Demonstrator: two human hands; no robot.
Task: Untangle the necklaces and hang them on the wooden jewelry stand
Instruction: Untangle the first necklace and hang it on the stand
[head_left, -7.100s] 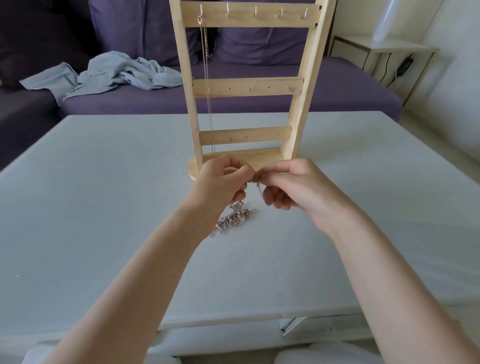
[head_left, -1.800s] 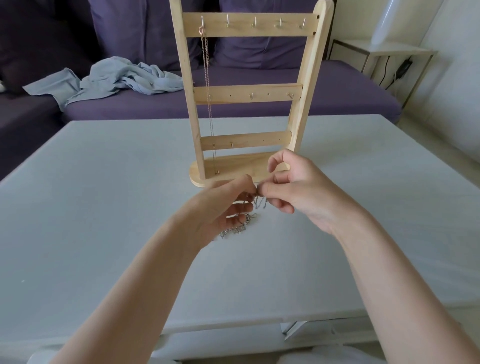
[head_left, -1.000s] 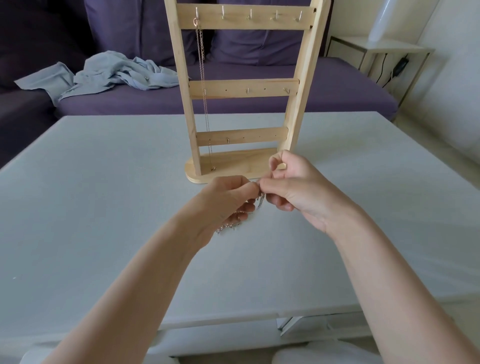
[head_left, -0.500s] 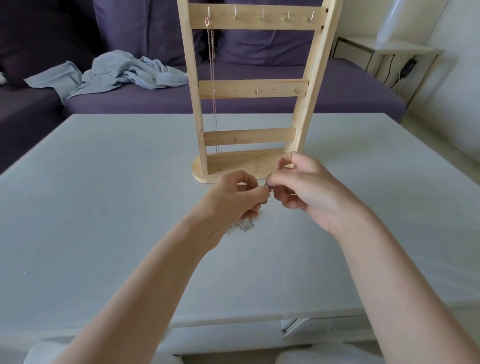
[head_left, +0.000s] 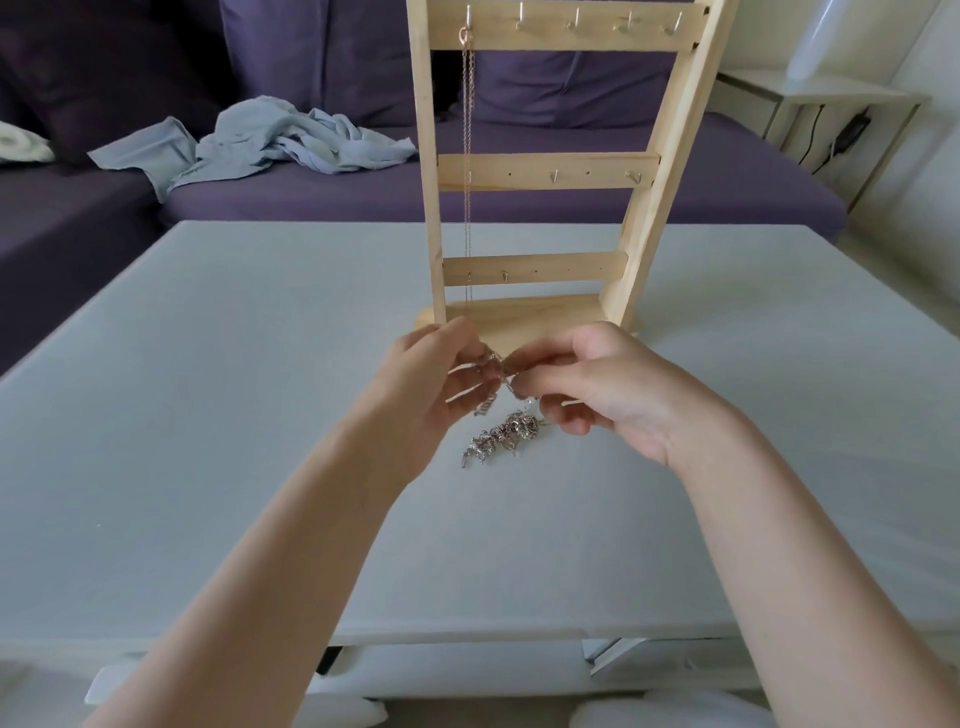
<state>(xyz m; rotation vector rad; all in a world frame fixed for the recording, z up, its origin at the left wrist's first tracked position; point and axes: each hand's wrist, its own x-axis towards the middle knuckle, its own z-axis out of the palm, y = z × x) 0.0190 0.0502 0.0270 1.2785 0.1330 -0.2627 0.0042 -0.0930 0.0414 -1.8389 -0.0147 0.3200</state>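
Note:
A wooden jewelry stand (head_left: 540, 179) stands upright on the pale table (head_left: 208, 415). A thin rose-gold necklace (head_left: 466, 156) hangs from its top-left hook, reaching down toward the base. Just in front of the base, my left hand (head_left: 431, 384) and my right hand (head_left: 597, 389) meet fingertip to fingertip, both pinching the chain of a silver necklace (head_left: 506, 439). Its bunched, tangled links dangle below my fingers and touch the tabletop. The pinched part of the chain is mostly hidden by my fingers.
A purple sofa (head_left: 519, 171) runs behind the table, with a crumpled light-blue cloth (head_left: 270, 140) on its seat. A white side table (head_left: 831, 98) with a dark cable stands at the back right. The table's near edge lies below my forearms.
My hands stay together pinching the silver chain and have lifted slightly. More of the tangled bunch now shows below my fingers. The stand and hanging necklace are unchanged.

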